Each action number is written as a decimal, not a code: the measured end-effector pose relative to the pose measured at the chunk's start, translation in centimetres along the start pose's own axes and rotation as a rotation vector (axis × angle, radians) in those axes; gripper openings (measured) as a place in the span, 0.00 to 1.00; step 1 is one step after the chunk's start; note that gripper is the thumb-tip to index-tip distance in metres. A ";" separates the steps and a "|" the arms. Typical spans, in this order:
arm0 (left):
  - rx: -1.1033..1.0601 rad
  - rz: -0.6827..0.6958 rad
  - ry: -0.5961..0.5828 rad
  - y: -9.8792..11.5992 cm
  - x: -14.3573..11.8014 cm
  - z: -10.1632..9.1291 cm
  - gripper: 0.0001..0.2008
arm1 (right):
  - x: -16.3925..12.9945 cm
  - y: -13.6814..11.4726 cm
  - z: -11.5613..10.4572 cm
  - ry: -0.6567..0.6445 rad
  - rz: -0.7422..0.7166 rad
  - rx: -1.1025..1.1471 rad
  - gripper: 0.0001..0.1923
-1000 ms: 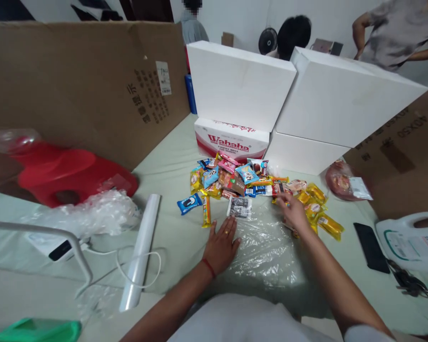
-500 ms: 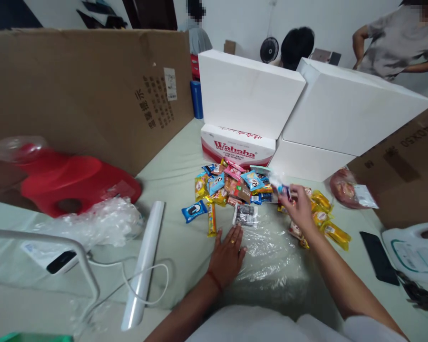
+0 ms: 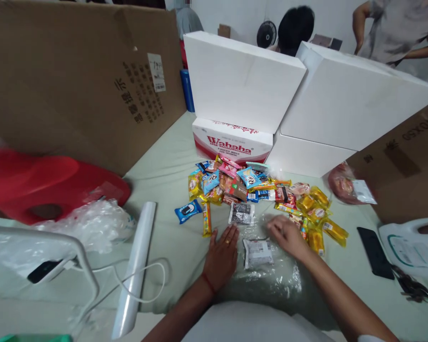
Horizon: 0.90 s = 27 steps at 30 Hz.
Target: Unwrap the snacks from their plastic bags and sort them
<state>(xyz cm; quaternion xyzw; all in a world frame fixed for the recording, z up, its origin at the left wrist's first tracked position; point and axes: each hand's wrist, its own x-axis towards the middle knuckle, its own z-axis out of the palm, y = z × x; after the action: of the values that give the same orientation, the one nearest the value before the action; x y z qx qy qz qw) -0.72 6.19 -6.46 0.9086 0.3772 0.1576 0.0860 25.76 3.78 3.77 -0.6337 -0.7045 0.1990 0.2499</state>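
My left hand (image 3: 221, 254) lies flat, palm down, fingers spread and pointing away from me, pressing the near-left edge of a clear plastic bag (image 3: 271, 275) that is spread on the counter (image 3: 164, 166). It grips nothing; a ring shows on one finger and a red cord circles the wrist. The forearm runs up from the lower middle of the view at a slant to the right.

My right hand (image 3: 287, 235) reaches in from the lower right, forearm angled up and to the left, knuckles up and fingers curled loosely down onto the plastic. It rests just beside a small silvery packet (image 3: 257, 251) lying on the bag — whether the fingertips touch it I cannot tell, and the hand has hold of nothing that I can see.

Just past both hands sits a pile of wrapped snacks (image 3: 249, 185): blue, pink and orange wrappers at the left, yellow packets (image 3: 317, 213) at the right, close to my right hand. A second dark-printed packet (image 3: 240, 213) lies at the pile's near edge, beyond my left fingertips.

Behind the pile stand white foam boxes (image 3: 242, 80) over a Wahaha carton (image 3: 231, 142). A white roll (image 3: 135, 266) lies to my left, a black phone (image 3: 374, 244) to my right.
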 end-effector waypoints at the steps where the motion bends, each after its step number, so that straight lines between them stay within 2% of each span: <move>1: -0.008 -0.002 0.002 0.0 0.1 0.0 0.27 | 1.9 0.4 -0.3 0.073 0.015 -0.038 0.16; 3: -0.039 -0.006 0.002 0.0 0.1 -0.2 0.27 | 5.0 0.4 -0.6 0.081 -0.020 -0.111 0.16; 5: -0.100 -0.020 0.001 -0.1 0.1 -0.5 0.26 | 6.3 -0.6 -0.6 -0.055 -0.120 -0.182 0.15; 7: -0.185 -0.048 0.017 -0.3 -0.1 -0.8 0.25 | 5.2 -2.1 -0.5 -0.222 -0.230 -0.227 0.15; 9: -0.280 -0.078 0.072 -0.6 -0.5 -0.9 0.23 | 2.1 -3.3 -0.4 -0.334 -0.292 -0.205 0.17; 12: -0.373 -0.094 0.162 -1.0 -1.2 -1.0 0.20 | -4.7 -4.1 -0.3 -0.380 -0.257 -0.093 0.18; 15: -0.348 -0.085 0.145 -1.0 -1.5 -1.2 0.20 | -11.1 -3.4 -0.6 -0.330 -0.106 0.027 0.17; 18: -0.235 -0.127 0.034 -0.4 -1.0 -1.6 0.20 | -14.0 -1.5 -1.4 -0.212 0.084 0.166 0.14; 20: -0.157 -0.125 -0.050 0.1 -0.6 -1.7 0.22 | -13.0 0.0 -2.1 -0.076 0.172 0.188 0.12; 23: -0.078 -0.078 -0.115 1.0 -0.6 -1.6 0.24 | -7.5 1.9 -2.9 0.069 0.150 0.072 0.11; 25: -0.054 -0.059 -0.128 1.6 -1.2 -1.5 0.24 | -2.4 2.1 -2.8 0.031 0.066 -0.022 0.11; 27: -0.043 -0.050 -0.130 2.1 -2.0 -1.4 0.24 | 2.6 1.2 -1.6 -0.043 0.004 -0.082 0.11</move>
<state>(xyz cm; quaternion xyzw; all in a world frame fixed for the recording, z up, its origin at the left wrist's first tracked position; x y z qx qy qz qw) -1.19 3.38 -4.99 0.9051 0.3901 0.1039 0.1339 27.48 6.47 4.64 -0.6406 -0.7158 0.1840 0.2082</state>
